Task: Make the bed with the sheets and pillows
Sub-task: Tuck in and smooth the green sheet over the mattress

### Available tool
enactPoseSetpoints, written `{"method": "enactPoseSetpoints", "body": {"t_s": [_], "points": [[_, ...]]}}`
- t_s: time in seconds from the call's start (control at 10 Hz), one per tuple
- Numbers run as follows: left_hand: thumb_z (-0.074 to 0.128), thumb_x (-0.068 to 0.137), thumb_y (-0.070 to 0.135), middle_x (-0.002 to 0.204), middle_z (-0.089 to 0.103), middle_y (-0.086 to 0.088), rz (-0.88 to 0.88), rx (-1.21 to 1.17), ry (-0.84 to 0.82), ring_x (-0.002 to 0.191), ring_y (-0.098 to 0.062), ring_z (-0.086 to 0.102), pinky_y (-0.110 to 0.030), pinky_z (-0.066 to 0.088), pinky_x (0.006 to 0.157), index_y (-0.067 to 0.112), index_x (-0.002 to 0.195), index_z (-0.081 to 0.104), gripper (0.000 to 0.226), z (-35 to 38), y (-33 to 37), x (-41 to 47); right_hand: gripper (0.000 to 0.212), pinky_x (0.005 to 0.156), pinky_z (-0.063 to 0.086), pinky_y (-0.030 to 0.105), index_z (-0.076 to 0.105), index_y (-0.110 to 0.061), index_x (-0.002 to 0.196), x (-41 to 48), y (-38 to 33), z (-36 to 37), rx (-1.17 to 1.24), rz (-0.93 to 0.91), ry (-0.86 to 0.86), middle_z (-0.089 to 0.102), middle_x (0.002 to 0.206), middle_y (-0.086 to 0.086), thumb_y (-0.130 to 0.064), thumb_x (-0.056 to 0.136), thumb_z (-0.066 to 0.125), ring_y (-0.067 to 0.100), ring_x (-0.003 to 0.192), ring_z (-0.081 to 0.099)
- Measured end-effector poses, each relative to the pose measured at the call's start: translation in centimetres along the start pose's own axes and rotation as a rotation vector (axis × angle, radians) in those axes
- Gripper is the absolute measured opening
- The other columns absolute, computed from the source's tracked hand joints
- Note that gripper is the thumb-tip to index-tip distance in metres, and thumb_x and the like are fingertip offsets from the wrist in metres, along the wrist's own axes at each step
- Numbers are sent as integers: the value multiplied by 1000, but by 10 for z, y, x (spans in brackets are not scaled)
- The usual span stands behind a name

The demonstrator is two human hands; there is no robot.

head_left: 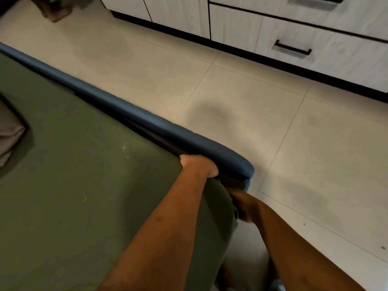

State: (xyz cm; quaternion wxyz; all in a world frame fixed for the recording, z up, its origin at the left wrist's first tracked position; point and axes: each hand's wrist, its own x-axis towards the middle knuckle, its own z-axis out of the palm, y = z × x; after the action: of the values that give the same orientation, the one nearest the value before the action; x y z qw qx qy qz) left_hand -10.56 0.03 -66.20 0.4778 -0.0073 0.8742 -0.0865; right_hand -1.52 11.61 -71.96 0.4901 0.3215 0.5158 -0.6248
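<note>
A dark green sheet (84, 175) covers the mattress and fills the left of the view. A padded blue bed frame (147, 120) runs along its far side to a rounded corner. My left hand (199, 165) is at that corner, its fingers bent down over the sheet's edge into the gap between mattress and frame, their tips hidden. My right hand (243, 204) is lower, in shadow beside the mattress corner. It grips the hanging edge of the sheet.
A folded grey cloth (9, 135) lies on the sheet at the left edge. Pale floor tiles (294, 143) spread out beyond the frame. White cabinets with black-handled drawers (294, 49) line the far wall. A brown object (54, 11) sits at the top left.
</note>
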Motion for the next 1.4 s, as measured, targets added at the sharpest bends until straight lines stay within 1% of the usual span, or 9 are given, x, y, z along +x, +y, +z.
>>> {"method": "enactPoseSetpoints", "body": {"t_s": [0.1,0.2,0.3,0.7,0.9,1.0,1.1,1.2,1.4], "points": [[43,93,43,132,53,-6,42,-1,4,122,-28,48,-44,33,102,20,131,53,45,0,-2,0,15,60,50,26,61,-15,85,3,2,-1,-50,-44,75,61,83,6,-18,97,52,16,73,59],[50,92,45,120,60,-4,109,-27,62,109,-24,55,-40,39,89,20,120,60,39,2,-3,4,18,73,47,31,57,-18,93,1,1,-3,-75,-43,-66,59,91,2,-15,101,41,15,79,57],[49,91,55,126,57,-5,109,-37,46,117,-26,52,-40,38,97,18,126,56,52,2,-2,3,18,74,48,31,57,-17,91,-6,5,-5,-141,-60,13,61,93,7,-16,101,43,17,81,58],[52,86,62,142,45,-5,64,-78,-219,129,-27,43,-41,32,105,21,140,43,68,2,10,10,65,93,46,40,48,-17,132,-7,38,-5,-115,19,141,53,133,12,-65,91,32,29,118,53],[52,90,50,138,46,-6,49,-60,-237,125,-26,44,-40,33,103,19,138,44,57,2,15,9,46,89,51,36,55,-14,121,-22,40,-5,-211,-54,233,58,120,13,-48,100,31,24,105,57],[53,90,43,129,51,-7,49,-44,-253,119,-26,48,-40,37,99,17,132,49,49,0,18,8,21,94,51,41,57,-28,103,-24,65,-6,-108,-204,272,58,113,7,-27,103,36,22,103,58],[52,89,36,111,52,-7,47,-29,-264,113,-26,51,-39,38,96,15,126,53,42,0,22,6,25,83,54,40,60,-23,109,-26,81,-12,61,-242,320,61,112,14,-11,101,40,27,99,60],[50,90,35,116,53,-8,33,-9,-234,115,-26,51,-38,38,96,15,126,53,41,0,25,4,21,82,53,40,61,-8,112,-34,81,-16,261,-133,276,63,108,21,-15,100,45,34,98,62],[47,92,36,128,51,-8,10,11,-207,118,-26,49,-38,38,99,15,131,50,44,-1,28,-2,69,100,43,38,52,-10,132,-32,60,-3,248,7,218,55,133,11,-63,88,43,27,120,52]]}}
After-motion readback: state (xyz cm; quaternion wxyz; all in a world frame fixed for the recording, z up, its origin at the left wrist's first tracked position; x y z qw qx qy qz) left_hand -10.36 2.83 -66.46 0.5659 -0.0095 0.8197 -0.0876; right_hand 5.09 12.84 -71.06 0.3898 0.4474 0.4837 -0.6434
